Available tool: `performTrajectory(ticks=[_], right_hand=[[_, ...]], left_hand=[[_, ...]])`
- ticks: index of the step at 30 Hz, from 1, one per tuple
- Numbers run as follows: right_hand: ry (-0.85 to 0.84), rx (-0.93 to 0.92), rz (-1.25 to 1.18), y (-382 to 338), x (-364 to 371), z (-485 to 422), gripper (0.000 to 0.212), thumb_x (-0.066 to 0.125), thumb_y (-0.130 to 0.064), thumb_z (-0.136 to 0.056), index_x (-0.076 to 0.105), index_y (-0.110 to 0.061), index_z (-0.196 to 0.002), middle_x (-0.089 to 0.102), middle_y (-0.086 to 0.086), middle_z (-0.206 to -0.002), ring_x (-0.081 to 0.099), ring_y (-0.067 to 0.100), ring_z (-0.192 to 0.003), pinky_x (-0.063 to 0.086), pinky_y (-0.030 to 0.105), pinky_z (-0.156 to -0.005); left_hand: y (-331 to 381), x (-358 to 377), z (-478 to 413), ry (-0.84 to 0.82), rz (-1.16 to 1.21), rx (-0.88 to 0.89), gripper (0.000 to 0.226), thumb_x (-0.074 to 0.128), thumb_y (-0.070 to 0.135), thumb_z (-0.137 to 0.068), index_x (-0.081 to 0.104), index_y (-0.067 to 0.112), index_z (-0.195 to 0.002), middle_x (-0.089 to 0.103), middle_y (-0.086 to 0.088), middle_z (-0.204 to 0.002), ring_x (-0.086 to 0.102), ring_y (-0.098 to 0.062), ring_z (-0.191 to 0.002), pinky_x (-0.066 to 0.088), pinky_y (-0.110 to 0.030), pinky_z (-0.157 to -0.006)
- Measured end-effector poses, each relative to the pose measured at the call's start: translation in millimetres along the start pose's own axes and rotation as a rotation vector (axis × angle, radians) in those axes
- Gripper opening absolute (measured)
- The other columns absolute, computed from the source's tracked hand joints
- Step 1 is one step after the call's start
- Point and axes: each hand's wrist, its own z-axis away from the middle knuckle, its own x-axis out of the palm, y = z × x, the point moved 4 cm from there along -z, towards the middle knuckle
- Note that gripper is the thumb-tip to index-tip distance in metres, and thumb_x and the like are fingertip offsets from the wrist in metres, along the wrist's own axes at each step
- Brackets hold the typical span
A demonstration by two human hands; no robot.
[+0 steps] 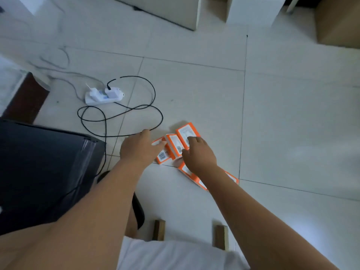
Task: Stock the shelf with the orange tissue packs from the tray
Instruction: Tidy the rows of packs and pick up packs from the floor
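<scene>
Several orange tissue packs with white labels lie in a loose cluster on the tiled floor. One pack is farthest from me, a second lies beside it, and a third is partly under my left hand. Another pack sits under my right wrist. My left hand reaches over the left side of the cluster, fingers extended and touching the packs. My right hand rests on the packs with fingers bent down onto them. No tray or shelf is plainly identifiable.
A white power strip with black and grey cables lies on the floor to the left. A dark box stands at my left. White furniture panels and a cardboard box stand at the back. Two wooden legs are near me.
</scene>
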Motion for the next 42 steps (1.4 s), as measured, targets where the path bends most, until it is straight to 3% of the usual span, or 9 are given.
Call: performTrajectory(ticks=[5, 10, 15, 22, 27, 31, 34, 38, 42], right_hand=[[-0.107, 0.035, -0.009, -5, 52, -38, 0.051, 0.056, -0.036, -0.099, 0.047, -0.012, -0.143, 0.053, 0.012, -0.144, 0.049, 0.034, -0.132, 0.047, 0.044, -0.101], [-0.12, 0.08, -0.034, -12, 86, -70, 0.065, 0.063, -0.042, -0.094, 0.04, -0.015, -0.148, 0.05, 0.01, -0.144, 0.053, 0.034, -0.127, 0.049, 0.047, -0.099], [-0.086, 0.12, -0.025, -5, 109, -84, 0.067, 0.069, -0.042, -0.091, 0.039, -0.021, -0.147, 0.05, 0.005, -0.143, 0.055, 0.029, -0.125, 0.053, 0.047, -0.095], [-0.014, 0.301, -0.243, 0, 110, -94, 0.056, 0.068, -0.028, -0.087, 0.048, -0.023, -0.139, 0.065, 0.0, -0.124, 0.066, 0.024, -0.107, 0.058, 0.041, -0.083], [0.031, 0.435, -0.756, 0, 83, -84, 0.034, 0.063, -0.021, -0.088, 0.06, -0.02, -0.122, 0.066, -0.004, -0.103, 0.064, 0.022, -0.098, 0.052, 0.037, -0.08], [0.095, 0.283, -1.04, -24, 41, -70, 0.023, 0.064, -0.025, -0.073, 0.067, -0.022, -0.096, 0.072, -0.001, -0.09, 0.069, 0.019, -0.088, 0.057, 0.04, -0.081], [0.089, 0.162, -1.19, -50, 2, -57, 0.032, 0.066, -0.022, -0.071, 0.07, -0.027, -0.103, 0.076, 0.002, -0.099, 0.073, 0.025, -0.097, 0.058, 0.043, -0.087], [0.052, -0.009, -1.318, -86, -44, -40, 0.039, 0.067, -0.021, -0.072, 0.073, -0.018, -0.111, 0.074, 0.011, -0.102, 0.069, 0.03, -0.097, 0.054, 0.053, -0.096], [0.004, -0.155, -1.388, -128, -81, -14, 0.034, 0.063, -0.01, -0.083, 0.072, -0.014, -0.115, 0.074, 0.018, -0.114, 0.071, 0.036, -0.106, 0.059, 0.05, -0.095]], left_hand=[[-50, 55, -40, -0.235, 0.378, -0.224, 0.078, 0.06, 0.072, -0.087, 0.047, 0.021, -0.146, 0.056, -0.008, -0.144, 0.053, -0.03, -0.131, 0.045, -0.037, -0.102], [-85, 115, -71, -0.264, 0.749, -0.504, 0.085, 0.066, 0.066, -0.08, 0.057, 0.003, -0.135, 0.059, -0.027, -0.132, 0.06, -0.042, -0.12, 0.05, -0.046, -0.1], [-72, 153, -86, -0.384, 0.964, -0.615, 0.021, 0.067, 0.037, -0.097, 0.064, 0.022, -0.111, 0.071, 0.0, -0.108, 0.063, -0.02, -0.105, 0.048, -0.045, -0.1], [-63, 154, -101, -0.411, 1.074, -0.592, 0.024, 0.072, 0.022, -0.095, 0.07, 0.021, -0.119, 0.075, -0.005, -0.104, 0.066, -0.016, -0.078, 0.048, -0.032, -0.077], [-61, 99, -95, -0.337, 0.965, -0.426, 0.027, 0.068, 0.017, -0.098, 0.064, 0.026, -0.123, 0.075, -0.008, -0.105, 0.074, -0.027, -0.073, 0.062, -0.036, -0.064], [-47, 36, -83, -0.3, 1.226, -0.321, 0.04, 0.058, 0.001, -0.099, 0.055, 0.02, -0.134, 0.071, -0.019, -0.12, 0.077, -0.038, -0.092, 0.062, -0.048, -0.09], [-43, -15, -64, -0.126, 1.411, -0.291, 0.031, 0.057, 0.022, -0.101, 0.064, 0.018, -0.13, 0.075, -0.013, -0.119, 0.077, -0.035, -0.097, 0.059, -0.048, -0.096], [-40, -79, -28, 0.08, 1.586, -0.243, 0.046, 0.061, 0.056, -0.096, 0.07, 0.021, -0.125, 0.076, -0.001, -0.118, 0.076, -0.03, -0.102, 0.059, -0.035, -0.074], [-43, -134, 14, 0.283, 1.617, -0.125, 0.009, 0.069, 0.016, -0.097, 0.072, 0.016, -0.105, 0.077, -0.009, -0.097, 0.075, -0.029, -0.089, 0.06, -0.034, -0.072]])
